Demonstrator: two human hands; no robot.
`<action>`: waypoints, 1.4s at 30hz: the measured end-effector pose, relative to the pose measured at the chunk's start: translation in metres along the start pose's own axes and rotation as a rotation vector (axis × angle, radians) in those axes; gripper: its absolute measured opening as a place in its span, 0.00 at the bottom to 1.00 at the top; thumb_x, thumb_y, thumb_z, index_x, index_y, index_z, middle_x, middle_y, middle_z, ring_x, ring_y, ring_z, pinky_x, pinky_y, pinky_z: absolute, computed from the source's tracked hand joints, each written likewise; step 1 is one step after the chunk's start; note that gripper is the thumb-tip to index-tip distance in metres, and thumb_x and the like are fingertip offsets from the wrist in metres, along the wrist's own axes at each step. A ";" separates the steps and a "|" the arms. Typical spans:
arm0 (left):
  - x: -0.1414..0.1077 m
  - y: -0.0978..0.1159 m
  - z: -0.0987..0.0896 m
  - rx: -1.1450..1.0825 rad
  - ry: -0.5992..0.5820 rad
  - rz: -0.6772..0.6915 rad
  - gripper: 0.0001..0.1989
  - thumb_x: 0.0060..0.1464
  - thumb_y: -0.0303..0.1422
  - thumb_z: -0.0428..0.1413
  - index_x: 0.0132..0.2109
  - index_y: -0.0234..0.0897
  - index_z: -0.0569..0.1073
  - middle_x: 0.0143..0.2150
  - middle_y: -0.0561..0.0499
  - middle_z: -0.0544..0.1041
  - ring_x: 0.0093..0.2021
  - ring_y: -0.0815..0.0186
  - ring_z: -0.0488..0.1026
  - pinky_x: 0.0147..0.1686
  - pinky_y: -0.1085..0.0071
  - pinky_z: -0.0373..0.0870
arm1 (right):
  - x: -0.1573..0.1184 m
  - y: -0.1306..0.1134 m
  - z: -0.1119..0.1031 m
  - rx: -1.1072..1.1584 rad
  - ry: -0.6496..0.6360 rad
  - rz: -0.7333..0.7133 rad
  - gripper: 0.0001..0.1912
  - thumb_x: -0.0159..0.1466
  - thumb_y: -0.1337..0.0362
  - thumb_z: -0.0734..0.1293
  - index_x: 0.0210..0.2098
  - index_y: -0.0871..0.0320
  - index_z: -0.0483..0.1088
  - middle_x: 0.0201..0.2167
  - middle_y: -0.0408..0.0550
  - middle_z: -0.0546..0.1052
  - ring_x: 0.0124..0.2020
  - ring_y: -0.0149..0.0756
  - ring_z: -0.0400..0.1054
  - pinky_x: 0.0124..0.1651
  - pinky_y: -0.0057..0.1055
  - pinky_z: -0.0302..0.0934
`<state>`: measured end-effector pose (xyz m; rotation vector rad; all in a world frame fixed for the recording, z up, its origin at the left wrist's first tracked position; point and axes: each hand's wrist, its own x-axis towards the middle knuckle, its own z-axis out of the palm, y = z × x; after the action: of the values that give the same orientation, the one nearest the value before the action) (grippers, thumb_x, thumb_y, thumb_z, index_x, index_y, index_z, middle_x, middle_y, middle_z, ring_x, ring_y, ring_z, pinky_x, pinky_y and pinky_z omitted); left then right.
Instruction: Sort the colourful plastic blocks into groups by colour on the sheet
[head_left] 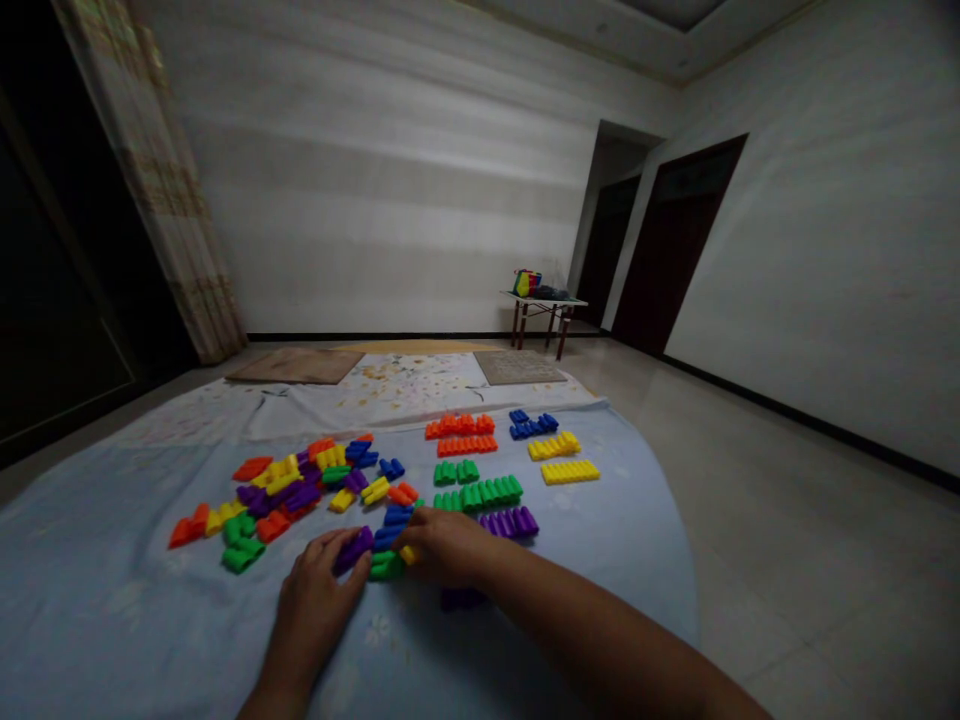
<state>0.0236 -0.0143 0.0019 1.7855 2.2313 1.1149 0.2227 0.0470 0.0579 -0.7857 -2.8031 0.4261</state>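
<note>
My left hand (319,590) is closed around a purple plastic block (355,550) made of joined tubes, gripped between thumb and fingers. Just right of it, my right hand (446,545) has its fingers bent down over a yellow plastic block (408,555), only partly visible. Between the two hands lie blue blocks (394,525) and a green block (386,566). Under and behind my right forearm, purple blocks (510,522) stand in a row, partly covered, with another dark purple piece (461,598) below the arm.
A mixed pile of coloured blocks (289,485) spreads at left. Sorted rows of orange (466,446), green (480,495), blue (534,427) and yellow blocks (570,471) lie at right on the blue cloth (600,590). Farther back stands a small table (544,299) near the wall.
</note>
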 end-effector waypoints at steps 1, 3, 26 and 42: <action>0.000 -0.001 0.000 0.004 -0.014 -0.004 0.21 0.44 0.44 0.51 0.44 0.39 0.73 0.46 0.45 0.72 0.47 0.56 0.69 0.51 0.61 0.63 | 0.002 0.000 0.002 -0.004 0.003 -0.015 0.21 0.54 0.62 0.66 0.48 0.49 0.68 0.46 0.46 0.70 0.41 0.36 0.67 0.41 0.28 0.61; 0.000 -0.004 0.001 0.009 -0.040 -0.003 0.21 0.45 0.44 0.51 0.45 0.39 0.72 0.46 0.45 0.72 0.48 0.57 0.69 0.51 0.61 0.63 | 0.004 -0.001 0.003 -0.005 0.012 -0.032 0.18 0.55 0.63 0.65 0.47 0.51 0.70 0.44 0.47 0.71 0.41 0.36 0.67 0.41 0.27 0.61; 0.002 -0.010 0.004 0.078 -0.047 0.005 0.22 0.47 0.45 0.49 0.46 0.39 0.72 0.46 0.46 0.72 0.48 0.57 0.69 0.50 0.62 0.63 | -0.096 0.120 -0.056 -0.005 0.224 0.826 0.16 0.58 0.56 0.61 0.27 0.59 0.76 0.29 0.53 0.78 0.33 0.38 0.71 0.34 0.29 0.57; 0.003 -0.015 0.006 0.066 -0.062 0.006 0.24 0.47 0.48 0.47 0.46 0.39 0.72 0.47 0.46 0.72 0.48 0.57 0.68 0.52 0.61 0.62 | -0.111 0.129 -0.027 0.315 0.196 0.682 0.17 0.55 0.58 0.66 0.42 0.59 0.73 0.33 0.45 0.78 0.32 0.32 0.70 0.32 0.25 0.61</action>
<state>0.0134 -0.0098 -0.0095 1.8256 2.2545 0.9840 0.3844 0.0993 0.0286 -1.5852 -2.1449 0.8124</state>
